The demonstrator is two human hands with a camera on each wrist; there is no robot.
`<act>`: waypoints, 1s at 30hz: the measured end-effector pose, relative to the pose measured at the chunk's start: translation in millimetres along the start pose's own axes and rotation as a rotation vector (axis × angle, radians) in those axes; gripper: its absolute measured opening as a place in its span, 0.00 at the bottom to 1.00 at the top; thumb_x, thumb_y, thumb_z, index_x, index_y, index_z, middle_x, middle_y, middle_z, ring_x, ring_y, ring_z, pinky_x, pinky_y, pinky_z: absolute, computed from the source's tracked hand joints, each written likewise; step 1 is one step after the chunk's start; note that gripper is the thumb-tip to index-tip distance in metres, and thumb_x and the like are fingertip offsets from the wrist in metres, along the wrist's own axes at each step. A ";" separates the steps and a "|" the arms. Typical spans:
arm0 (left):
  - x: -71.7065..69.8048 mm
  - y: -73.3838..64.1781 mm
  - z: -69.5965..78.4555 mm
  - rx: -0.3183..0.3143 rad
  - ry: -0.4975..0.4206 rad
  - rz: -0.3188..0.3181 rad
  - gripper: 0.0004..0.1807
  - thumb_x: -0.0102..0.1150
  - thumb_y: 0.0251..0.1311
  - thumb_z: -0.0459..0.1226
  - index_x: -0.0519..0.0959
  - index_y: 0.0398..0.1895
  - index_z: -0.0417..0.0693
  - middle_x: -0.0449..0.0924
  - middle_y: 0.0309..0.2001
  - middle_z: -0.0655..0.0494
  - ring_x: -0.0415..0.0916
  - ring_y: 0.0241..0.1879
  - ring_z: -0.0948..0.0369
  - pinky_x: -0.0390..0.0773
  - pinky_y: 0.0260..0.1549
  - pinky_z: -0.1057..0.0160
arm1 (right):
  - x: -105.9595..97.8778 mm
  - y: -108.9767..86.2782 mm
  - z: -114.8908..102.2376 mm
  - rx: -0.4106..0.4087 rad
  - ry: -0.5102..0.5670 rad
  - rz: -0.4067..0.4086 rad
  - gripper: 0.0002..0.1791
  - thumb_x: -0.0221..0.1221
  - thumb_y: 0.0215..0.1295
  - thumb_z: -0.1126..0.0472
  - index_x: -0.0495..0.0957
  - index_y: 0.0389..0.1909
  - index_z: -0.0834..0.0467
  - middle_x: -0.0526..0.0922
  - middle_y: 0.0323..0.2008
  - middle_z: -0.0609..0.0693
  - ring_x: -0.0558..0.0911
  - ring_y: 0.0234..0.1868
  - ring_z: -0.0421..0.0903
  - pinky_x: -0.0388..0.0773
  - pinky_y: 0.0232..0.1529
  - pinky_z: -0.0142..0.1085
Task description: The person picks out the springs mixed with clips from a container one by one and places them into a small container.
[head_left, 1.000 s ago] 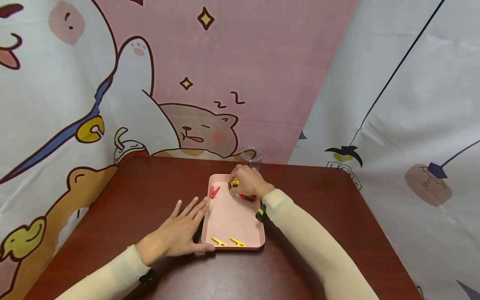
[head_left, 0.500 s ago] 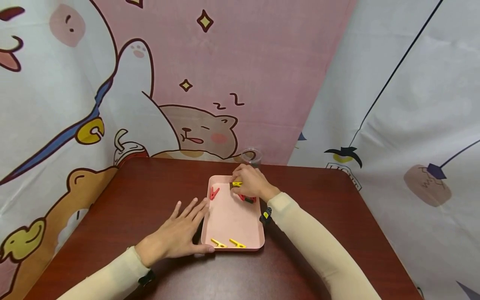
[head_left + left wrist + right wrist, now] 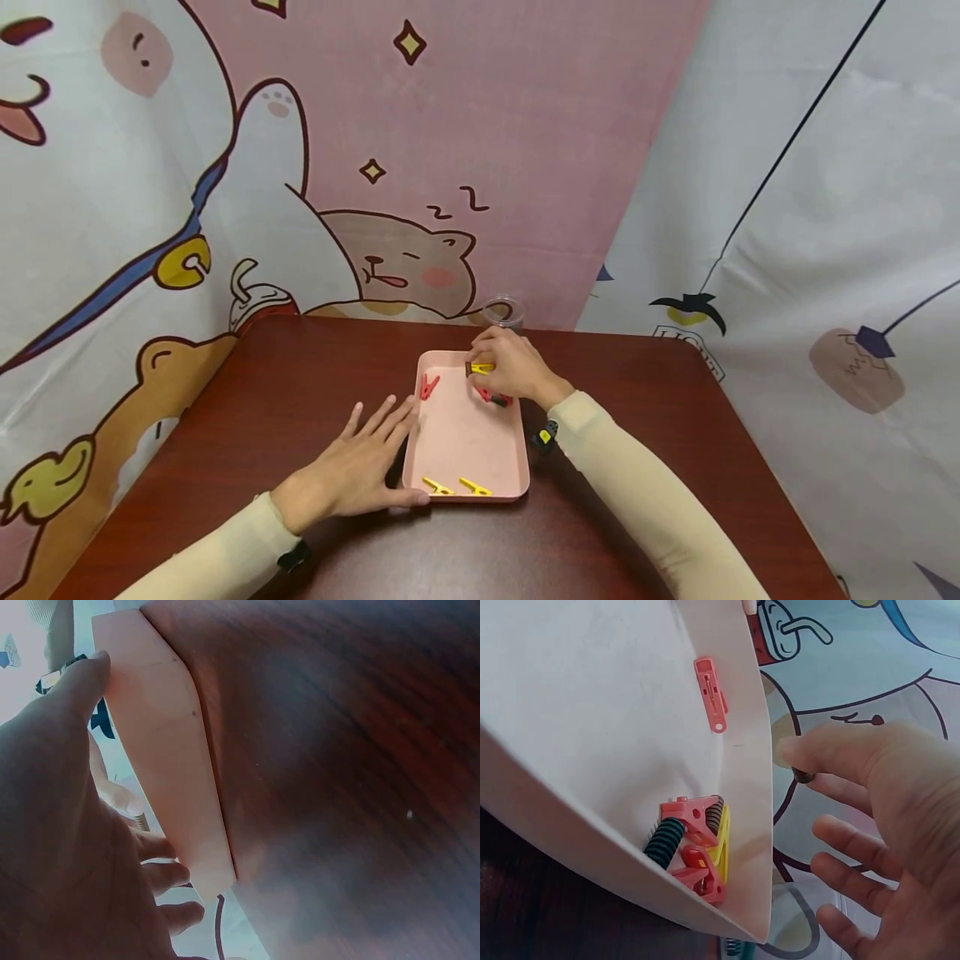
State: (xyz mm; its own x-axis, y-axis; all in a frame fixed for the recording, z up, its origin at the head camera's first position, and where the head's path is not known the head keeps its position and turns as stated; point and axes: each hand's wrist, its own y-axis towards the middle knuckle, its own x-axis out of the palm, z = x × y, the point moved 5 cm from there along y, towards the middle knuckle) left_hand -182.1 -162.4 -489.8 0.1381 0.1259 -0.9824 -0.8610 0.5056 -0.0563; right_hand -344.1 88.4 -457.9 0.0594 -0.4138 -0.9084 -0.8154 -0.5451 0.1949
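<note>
My left hand (image 3: 356, 471) rests with fingers spread against the left side of a pink tray (image 3: 468, 442), its thumb at the near corner. Above the tray's far end, my right hand (image 3: 513, 367) pinches a small brown ribbed piece like a coil spring (image 3: 803, 776) between thumb and forefinger. Below that hand, in the tray's far right corner, lie red clothespins (image 3: 694, 814), a green spring (image 3: 664, 844), another brown spring (image 3: 715, 815) and a yellow clothespin (image 3: 723, 847). A separate red clothespin (image 3: 429, 387) lies at the far left.
Two yellow clothespins (image 3: 476, 487) lie along the tray's near edge. Just behind the tray stands a clear plastic cup (image 3: 502, 311), with something green and ribbed (image 3: 736, 947) visible through it. The brown table (image 3: 637, 392) meets a cartoon-printed cloth (image 3: 562, 167).
My right hand has shifted slightly right with the brown spring in its pinch. The left hand and the tray have stayed in place.
</note>
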 end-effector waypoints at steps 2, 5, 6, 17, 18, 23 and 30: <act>0.2 0.4 -0.3 -0.003 -0.003 0.000 0.73 0.56 0.64 0.87 0.59 0.96 0.44 0.50 0.98 0.46 0.48 0.97 0.38 0.50 0.89 0.18 | -1.7 -1.8 0.8 0.005 0.023 0.009 0.16 0.83 0.68 0.49 0.98 0.55 0.45 0.89 0.70 0.51 0.84 0.74 0.56 0.77 0.79 0.67; 0.5 0.8 -0.4 -0.007 -0.007 -0.003 0.73 0.56 0.64 0.87 0.59 0.96 0.44 0.50 0.98 0.46 0.48 0.97 0.38 0.50 0.89 0.18 | -3.2 -4.9 2.4 0.021 0.050 0.015 0.17 0.83 0.68 0.50 0.97 0.56 0.45 0.88 0.71 0.51 0.82 0.75 0.58 0.74 0.82 0.68; 0.6 0.8 -0.3 -0.008 -0.007 -0.005 0.73 0.56 0.64 0.87 0.58 0.96 0.44 0.50 0.98 0.46 0.48 0.97 0.38 0.50 0.89 0.18 | -3.7 -5.7 2.4 0.023 0.057 0.016 0.17 0.82 0.68 0.50 0.97 0.56 0.45 0.88 0.71 0.51 0.82 0.76 0.58 0.73 0.82 0.69; 0.7 1.4 -0.8 -0.014 -0.015 -0.014 0.74 0.56 0.64 0.87 0.57 0.97 0.45 0.49 0.98 0.47 0.47 0.97 0.37 0.50 0.89 0.18 | -7.9 -15.4 4.1 0.035 0.062 0.053 0.17 0.82 0.69 0.49 0.98 0.57 0.46 0.88 0.71 0.52 0.80 0.78 0.60 0.72 0.83 0.71; 0.8 1.4 -0.9 -0.015 -0.015 -0.015 0.74 0.56 0.64 0.87 0.57 0.97 0.45 0.49 0.98 0.47 0.47 0.97 0.37 0.50 0.89 0.18 | -8.3 -16.3 4.8 0.039 0.064 0.058 0.18 0.82 0.69 0.49 0.98 0.57 0.46 0.88 0.71 0.52 0.80 0.78 0.60 0.72 0.83 0.70; 1.0 1.6 -0.8 -0.016 -0.019 -0.015 0.74 0.56 0.64 0.87 0.57 0.97 0.45 0.49 0.98 0.47 0.47 0.97 0.37 0.50 0.89 0.18 | -10.1 -19.5 9.7 0.046 0.074 0.091 0.18 0.83 0.68 0.50 0.97 0.56 0.46 0.88 0.70 0.52 0.80 0.77 0.59 0.72 0.83 0.69; 0.1 1.6 -0.1 -0.017 -0.017 -0.016 0.73 0.56 0.64 0.87 0.59 0.96 0.44 0.49 0.98 0.47 0.47 0.97 0.37 0.50 0.89 0.18 | -15.2 -22.2 17.3 0.046 0.114 0.145 0.17 0.85 0.65 0.53 0.98 0.54 0.47 0.88 0.69 0.51 0.81 0.77 0.60 0.73 0.83 0.69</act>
State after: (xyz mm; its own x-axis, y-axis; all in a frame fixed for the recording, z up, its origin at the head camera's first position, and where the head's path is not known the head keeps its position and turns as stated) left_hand -183.5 -161.7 -490.0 0.1602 0.1326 -0.9781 -0.8665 0.4934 -0.0750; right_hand -336.9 119.4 -454.8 0.0020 -0.5666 -0.8240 -0.8456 -0.4408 0.3011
